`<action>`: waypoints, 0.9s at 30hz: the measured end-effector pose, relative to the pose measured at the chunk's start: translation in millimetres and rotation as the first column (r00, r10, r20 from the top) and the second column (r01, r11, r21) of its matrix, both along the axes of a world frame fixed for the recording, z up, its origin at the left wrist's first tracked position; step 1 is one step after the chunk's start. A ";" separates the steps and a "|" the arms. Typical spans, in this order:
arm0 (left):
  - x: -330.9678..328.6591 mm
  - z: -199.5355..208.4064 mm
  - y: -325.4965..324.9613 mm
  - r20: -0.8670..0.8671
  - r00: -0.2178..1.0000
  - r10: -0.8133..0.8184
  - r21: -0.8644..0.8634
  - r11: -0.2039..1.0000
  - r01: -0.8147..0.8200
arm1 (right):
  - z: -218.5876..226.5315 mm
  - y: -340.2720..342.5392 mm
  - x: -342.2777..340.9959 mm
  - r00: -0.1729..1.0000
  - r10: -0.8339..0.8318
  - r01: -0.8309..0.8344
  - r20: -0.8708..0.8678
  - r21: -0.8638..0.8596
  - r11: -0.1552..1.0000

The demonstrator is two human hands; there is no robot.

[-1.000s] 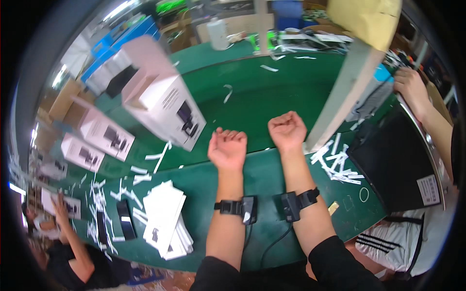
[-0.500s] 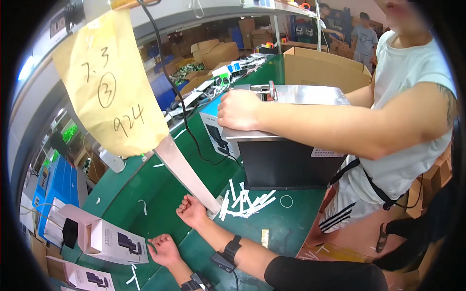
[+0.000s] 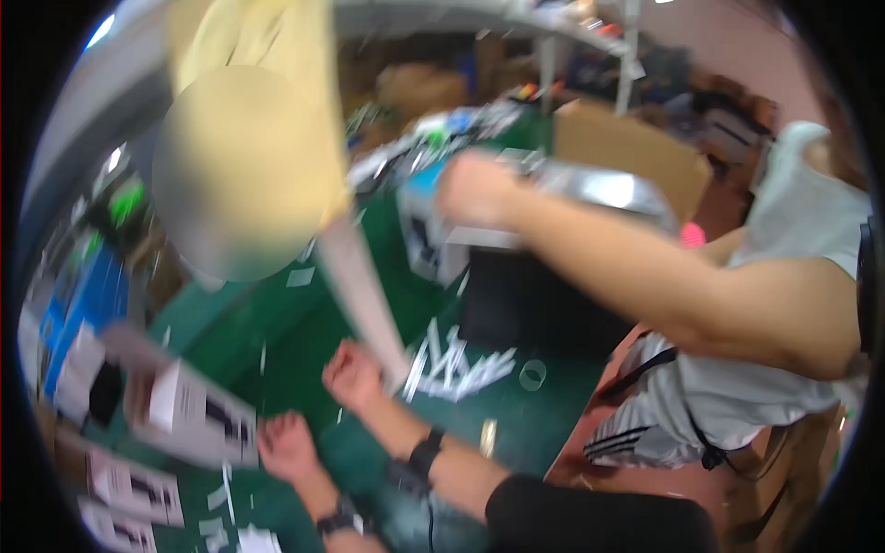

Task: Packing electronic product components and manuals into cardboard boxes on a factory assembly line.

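My left hand (image 3: 288,447) is palm up beside a white box (image 3: 205,419) with a dark device printed on it; whether the two touch is unclear. My right hand (image 3: 353,376) is raised over the green table (image 3: 304,369), near the foot of a pale slanted post (image 3: 361,295). Both hands look empty, with loosely curled fingers, though motion blurs them. Straps with small black devices circle both wrists. White paper strips (image 3: 452,369) lie scattered right of my right hand.
A co-worker's arm (image 3: 636,244) reaches over a black machine with a metal top (image 3: 544,295). Yellow paper (image 3: 277,175) hangs from the post. More printed boxes (image 3: 134,488) stand at lower left. A clear ring (image 3: 533,374) and a small gold piece (image 3: 488,438) lie on the table.
The view has shifted and blurred. Both my hands appear slightly further up and left, their fingers a little more curled. The co-worker has leaned, and the hand remains at the machine's top.
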State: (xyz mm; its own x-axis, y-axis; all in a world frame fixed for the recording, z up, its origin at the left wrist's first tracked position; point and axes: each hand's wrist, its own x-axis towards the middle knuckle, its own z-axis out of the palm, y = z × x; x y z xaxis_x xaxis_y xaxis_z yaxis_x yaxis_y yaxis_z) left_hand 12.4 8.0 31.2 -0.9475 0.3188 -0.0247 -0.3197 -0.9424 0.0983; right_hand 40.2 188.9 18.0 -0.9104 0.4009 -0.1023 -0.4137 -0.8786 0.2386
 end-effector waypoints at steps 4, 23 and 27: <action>-6.3 9.4 6.3 0.076 0.995 -0.058 0.209 0.977 0.041 | 20.5 12.5 0.1 0.996 0.010 -0.010 0.094 0.009 1.000; -12.1 23.1 22.7 0.134 0.990 -0.054 0.205 0.978 0.026 | 54.1 9.8 6.7 0.998 -0.044 0.043 -0.036 -0.038 0.998; -11.0 21.0 12.1 -0.091 0.995 -0.051 0.149 0.987 0.064 | 48.1 -5.4 2.5 0.991 -0.036 0.028 -0.131 -0.061 0.998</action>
